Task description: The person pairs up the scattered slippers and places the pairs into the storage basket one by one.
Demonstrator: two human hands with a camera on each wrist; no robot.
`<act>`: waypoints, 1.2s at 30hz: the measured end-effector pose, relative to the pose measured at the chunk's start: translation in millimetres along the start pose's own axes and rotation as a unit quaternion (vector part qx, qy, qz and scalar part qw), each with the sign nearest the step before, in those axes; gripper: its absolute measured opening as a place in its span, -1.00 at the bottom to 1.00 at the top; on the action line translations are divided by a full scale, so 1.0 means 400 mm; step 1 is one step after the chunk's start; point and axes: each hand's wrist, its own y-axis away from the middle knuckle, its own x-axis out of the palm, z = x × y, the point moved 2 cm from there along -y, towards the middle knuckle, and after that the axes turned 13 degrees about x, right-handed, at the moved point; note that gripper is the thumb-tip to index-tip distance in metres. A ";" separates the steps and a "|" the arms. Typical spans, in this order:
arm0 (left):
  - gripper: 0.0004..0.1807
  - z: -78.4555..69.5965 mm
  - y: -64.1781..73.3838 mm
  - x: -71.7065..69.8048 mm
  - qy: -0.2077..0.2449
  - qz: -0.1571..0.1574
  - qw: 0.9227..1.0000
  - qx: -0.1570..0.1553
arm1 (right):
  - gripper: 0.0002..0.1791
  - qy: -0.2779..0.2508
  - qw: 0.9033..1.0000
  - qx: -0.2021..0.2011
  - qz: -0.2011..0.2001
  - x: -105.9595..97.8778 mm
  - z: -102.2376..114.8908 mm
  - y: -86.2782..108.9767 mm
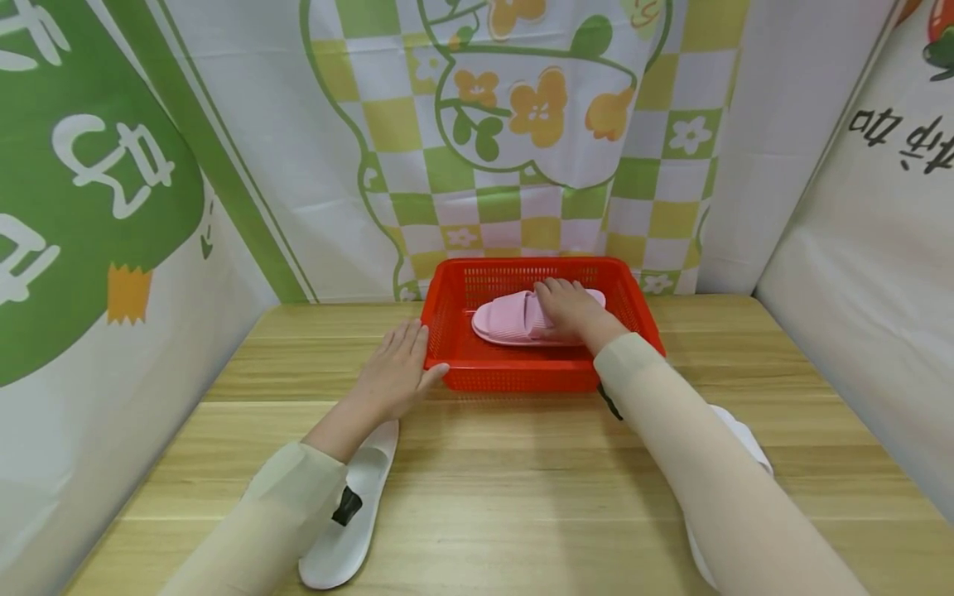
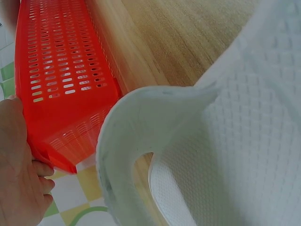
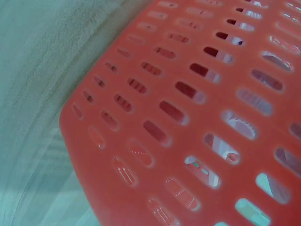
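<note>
So on the far left of things there was a white slipper (image 1: 368, 488) on the table (image 1: 507, 488), partly hidden under the left forearm. Next came the left hand (image 1: 395, 368), not really clutching anything: its fingers lay straight along the basket's left side, with the thumb at the near left corner. The red basket (image 1: 522, 364) sat in the middle toward the far end.

Inside it was the pink slipper (image 1: 510, 319), toe pointing left. Couldn't tell if a second pink one was underneath. The right hand (image 1: 572, 308) reached in from the near right and looked to be grasping it, fingers bent over the top; the thumb was hidden, and the right wrist view only got the basket wall, so no help there.

Over to the right, another white slipper (image 1: 749, 439) poked out from under the right sleeve (image 1: 671, 430).

Progress-wise, I'd say the pink one was pretty much in, with just the letting go left. Both white ones were outside the basket, and neither hand held them.
</note>
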 end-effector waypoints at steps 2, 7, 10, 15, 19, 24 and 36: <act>-0.13 0.001 0.000 0.000 0.005 -0.002 1.000 0.000 | -0.02 0.000 1.000 0.005 0.006 0.001 -0.001 -0.003; -0.13 0.000 0.001 -0.001 0.006 -0.010 1.000 -0.001 | -0.04 -0.006 1.000 0.019 0.024 0.004 -0.004 -0.005; -0.13 -0.001 0.000 -0.001 0.002 -0.013 1.000 -0.001 | -0.05 -0.004 0.999 0.023 0.032 0.004 -0.005 -0.004; -0.14 0.000 -0.001 0.000 0.002 -0.014 1.000 -0.003 | -0.10 0.005 0.999 0.019 0.030 0.002 -0.004 -0.002; -0.14 0.001 0.000 -0.001 0.003 -0.012 1.000 -0.003 | -0.18 0.003 0.999 0.020 0.037 0.007 -0.007 -0.005; -0.13 0.002 0.000 -0.001 -0.001 -0.012 1.000 -0.002 | -0.21 0.004 0.999 0.025 0.043 0.018 -0.015 -0.011; -0.12 0.000 0.003 -0.003 0.002 -0.009 1.000 -0.001 | -0.10 0.012 0.998 0.043 0.046 0.028 -0.016 -0.018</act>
